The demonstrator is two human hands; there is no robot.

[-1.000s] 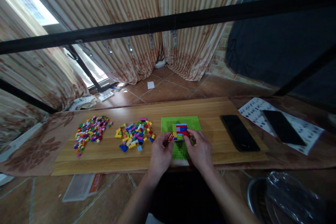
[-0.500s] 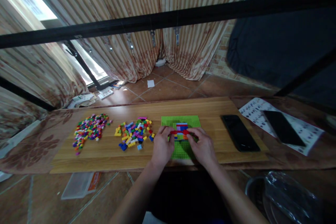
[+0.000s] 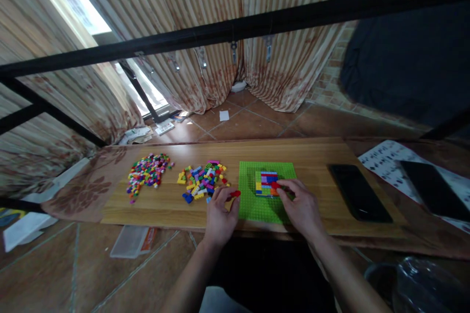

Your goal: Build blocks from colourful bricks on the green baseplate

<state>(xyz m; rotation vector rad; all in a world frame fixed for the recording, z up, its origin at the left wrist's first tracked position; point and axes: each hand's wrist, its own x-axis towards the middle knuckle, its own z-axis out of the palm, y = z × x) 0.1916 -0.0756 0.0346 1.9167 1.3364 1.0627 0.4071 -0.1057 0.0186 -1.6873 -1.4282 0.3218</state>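
A green studded baseplate (image 3: 247,205) lies on the wooden board, with a block of multicoloured bricks (image 3: 267,185) on it. My left hand (image 3: 221,215) is at the baseplate's left edge, its fingers closed on a red brick (image 3: 235,194). At the right side of the multicoloured block is my right hand (image 3: 301,205), its thumb and fingers pinching another red brick (image 3: 274,185). Left of the baseplate lies a loose pile of larger bricks (image 3: 200,181), close to my left hand.
A heap of small coloured pieces (image 3: 149,171) lies on the board's left part. Right of the baseplate is a black phone (image 3: 358,193). A printed sheet (image 3: 382,156) with a dark device (image 3: 433,188) lies farther right. A black bar (image 3: 220,32) crosses behind.
My left hand has moved left, away from the brick block, with a red brick in its fingers. My right hand remains beside the block. The whole view has shifted.
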